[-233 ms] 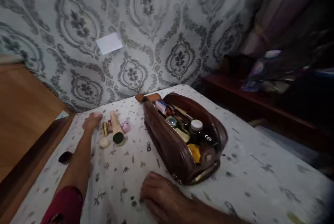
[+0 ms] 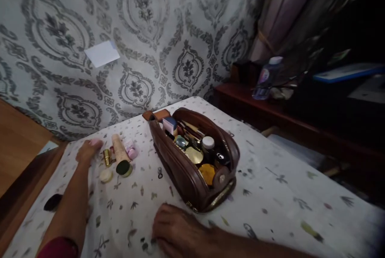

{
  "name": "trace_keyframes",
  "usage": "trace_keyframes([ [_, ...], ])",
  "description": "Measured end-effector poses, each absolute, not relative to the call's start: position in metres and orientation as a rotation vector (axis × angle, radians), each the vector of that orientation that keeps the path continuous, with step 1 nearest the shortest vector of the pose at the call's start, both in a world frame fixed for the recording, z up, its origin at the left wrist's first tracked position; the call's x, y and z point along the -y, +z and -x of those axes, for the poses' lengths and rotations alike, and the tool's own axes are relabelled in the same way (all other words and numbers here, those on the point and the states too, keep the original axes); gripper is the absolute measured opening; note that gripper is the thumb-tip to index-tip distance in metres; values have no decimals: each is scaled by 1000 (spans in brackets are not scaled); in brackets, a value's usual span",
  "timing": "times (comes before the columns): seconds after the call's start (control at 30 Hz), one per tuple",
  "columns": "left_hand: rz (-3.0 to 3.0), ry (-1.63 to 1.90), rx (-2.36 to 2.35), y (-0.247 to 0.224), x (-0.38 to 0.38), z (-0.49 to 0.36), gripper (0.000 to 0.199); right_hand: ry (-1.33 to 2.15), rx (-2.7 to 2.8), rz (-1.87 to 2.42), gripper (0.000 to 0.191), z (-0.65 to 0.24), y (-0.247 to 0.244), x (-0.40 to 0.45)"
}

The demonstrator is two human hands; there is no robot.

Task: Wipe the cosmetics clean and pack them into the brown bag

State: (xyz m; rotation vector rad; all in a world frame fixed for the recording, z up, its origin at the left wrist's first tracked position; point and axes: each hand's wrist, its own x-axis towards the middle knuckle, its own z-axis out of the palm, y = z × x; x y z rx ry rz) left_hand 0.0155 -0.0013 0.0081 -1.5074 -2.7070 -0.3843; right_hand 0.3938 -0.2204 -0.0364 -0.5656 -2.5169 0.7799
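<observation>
My left hand [image 2: 86, 152] reaches to the far left of the cloth, its fingers closed on a small pink item [image 2: 96, 142] whose kind is unclear. Beside it lie a gold tube [image 2: 107, 157], a peach squeeze tube [image 2: 119, 149] with a dark cap, a pink-lilac item [image 2: 131, 150] and a small round cream-coloured piece [image 2: 106, 176]. My right hand [image 2: 177, 228] rests palm down near the front, fingers curled together, nothing visible in them. Just beyond it stands an open brown toiletry bag [image 2: 180, 170], filled with bottles, brushes and a white-capped jar [image 2: 208, 142].
A white patterned cloth [image 2: 270, 202] covers the surface. A dark oval object [image 2: 53, 202] lies by my left forearm, a small metal clasp [image 2: 160, 172] near the bag. At right, a clear bottle [image 2: 267, 77] stands on a reddish-brown ledge [image 2: 228, 91]. Patterned wallpaper rises behind.
The view has swung to the right, so everything sits further left in the picture. My left hand stays at the pink item, and my right hand still rests before the bag.
</observation>
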Motion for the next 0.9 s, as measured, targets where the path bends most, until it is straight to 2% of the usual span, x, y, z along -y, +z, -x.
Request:
trace_keyframes([
  [0.17, 1384, -512, 2691, 28, 23, -20, 68, 801, 2494, 544, 12, -392, -43, 219],
  [0.23, 1454, -565, 2639, 35, 41, -24, 62, 810, 2449, 540, 14, -392, -47, 219],
  [0.33, 1729, -715, 2487, 37, 84, -45, 52, 847, 2338, 540, 16, -390, -53, 220],
  [0.43, 2122, -771, 2328, 30, 142, -86, 54, 908, 2220, 580, 19, -388, -59, 220],
  [0.67, 2378, -701, 2230, -4, 238, -173, 51, 837, 2168, 744, 44, -375, -62, 210],
  [0.83, 2395, -654, 2088, -27, 263, -166, 71, 913, 2118, 825, 59, -354, -62, 196],
  [0.9, 2401, -654, 2061, -34, 271, -156, 59, 931, 2124, 840, 68, -346, -65, 193],
])
